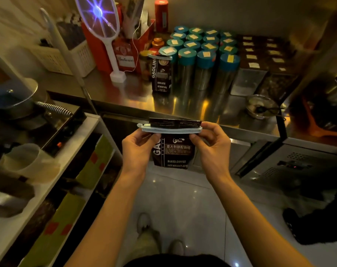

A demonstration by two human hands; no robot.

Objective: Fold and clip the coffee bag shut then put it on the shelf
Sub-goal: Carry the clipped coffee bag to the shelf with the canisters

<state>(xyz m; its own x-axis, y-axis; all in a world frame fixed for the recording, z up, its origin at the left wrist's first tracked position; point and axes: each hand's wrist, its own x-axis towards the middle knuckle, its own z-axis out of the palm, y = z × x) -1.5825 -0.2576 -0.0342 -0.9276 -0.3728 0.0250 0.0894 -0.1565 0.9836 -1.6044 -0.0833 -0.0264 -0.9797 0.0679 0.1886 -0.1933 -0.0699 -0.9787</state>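
Coffee bag (pixel 171 151) held in mid-air w/ both hands, in front of the steel counter's (pixel 125 93) near edge, above the tiled floor. Bag is dark, upright; print reads "BAKED.COFFEE", "NET WEIGHT" (number cut off), big "GA…" partly hidden by fingers, plus Chinese text. Top is folded over and a pale sealing clip (pixel 169 129) runs across the fold, the folded flap sticking up above it.

Left hand (pixel 138 149) pinches the clip's left end and bag's upper left corner; right hand (pixel 212 145) pinches the clip's right end, fingers narrow on it.

On the counter, near its middle: a 2nd clipped bag (pixel 162 74), upright, marked "GAOLIN…" and "BAKED.COFFEE". Just beside it to the right, rows of teal-lidded canisters (pixel 202 49) w/ yellow labels, writing too small to read. Back left: electric fly swatter (pixel 102 22) standing in its base, glowing purple.
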